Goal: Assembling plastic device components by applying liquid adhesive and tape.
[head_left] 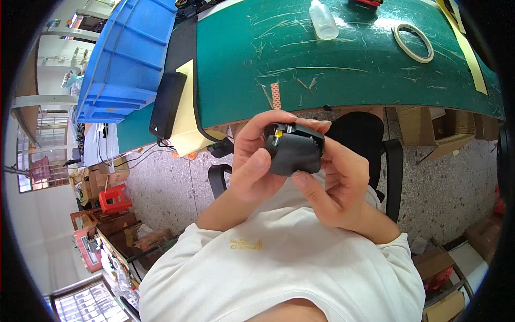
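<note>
Between my two hands, just short of the table's near edge, is a small black plastic housing [296,153] with a curved front. A yellow part shows at its upper left corner. My left hand [256,161] grips its left side, with the thumb on the near left face and the fingers behind and over the top. My right hand [339,185] closes on its right side, its thumb pressed at the lower edge. The fingertips behind the housing are partly hidden.
Ahead is a green-topped table [241,59] with a translucent bottle [324,21], a roll of tape [413,43] and a small patterned strip [276,95]. At left, a black phone-like device [167,104] lies by yellow paper [185,134], beside a blue bin [126,59]. Cardboard boxes [440,131] sit below right.
</note>
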Available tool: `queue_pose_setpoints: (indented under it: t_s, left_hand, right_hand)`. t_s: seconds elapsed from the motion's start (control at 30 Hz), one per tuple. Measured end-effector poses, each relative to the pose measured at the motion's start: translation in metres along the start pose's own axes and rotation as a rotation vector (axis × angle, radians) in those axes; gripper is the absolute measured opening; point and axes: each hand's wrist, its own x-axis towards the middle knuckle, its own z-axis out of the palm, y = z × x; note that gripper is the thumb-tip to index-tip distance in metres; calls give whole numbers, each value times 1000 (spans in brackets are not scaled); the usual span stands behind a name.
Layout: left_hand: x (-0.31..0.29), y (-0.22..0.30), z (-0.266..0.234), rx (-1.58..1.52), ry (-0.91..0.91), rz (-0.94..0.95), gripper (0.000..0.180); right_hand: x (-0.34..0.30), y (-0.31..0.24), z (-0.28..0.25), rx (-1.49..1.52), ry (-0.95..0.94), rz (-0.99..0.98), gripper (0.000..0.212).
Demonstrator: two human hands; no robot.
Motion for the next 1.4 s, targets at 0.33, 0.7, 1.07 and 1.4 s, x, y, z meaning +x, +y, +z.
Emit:
queue_pose_setpoints:
  t_s: [0.33, 0.7, 1.07, 1.4]
  left_hand:
    - [-8, -1, 10, 207, 262, 266, 40]
    - [-17, 9, 12, 116, 120, 198, 41]
    - [-21, 12, 9, 175, 137, 90, 35]
    - [-19, 13, 11, 334, 119, 209, 41]
  right_hand:
    - [9, -13, -15, -818, -27, -525, 45]
    - [6, -24, -22, -871, -287, -497, 51]
    - [2, -23, -25, -792, -266, -485, 52]
    - [1, -15, -22, -741, -203, -478, 59]
